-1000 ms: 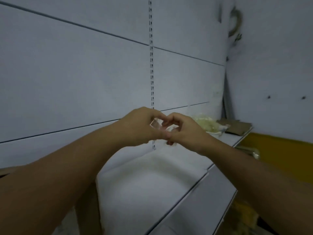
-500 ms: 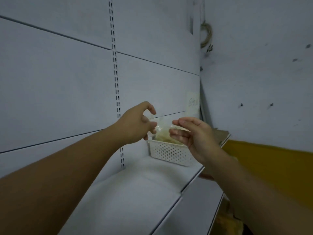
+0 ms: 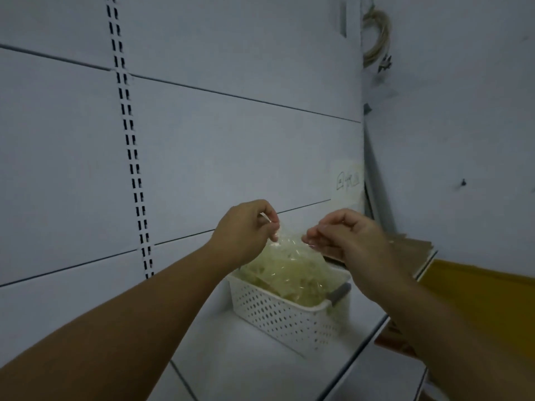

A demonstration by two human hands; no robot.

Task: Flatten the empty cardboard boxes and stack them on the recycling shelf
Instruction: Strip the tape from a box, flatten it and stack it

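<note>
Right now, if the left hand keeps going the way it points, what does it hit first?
The left hand points forward and right, pinching clear plastic above the white basket. Straight on, it would likely meet the right hand first. Depth is unclear; if it passes, the white back panel comes next.

A white perforated basket (image 3: 285, 315) sat on a white shelf, heaped with crinkled clear plastic wrap (image 3: 289, 273). A slotted upright rail (image 3: 130, 151) ran down the white back panel. A handwritten note (image 3: 347, 180) was stuck near the corner, below coiled cord (image 3: 376, 36).
</note>
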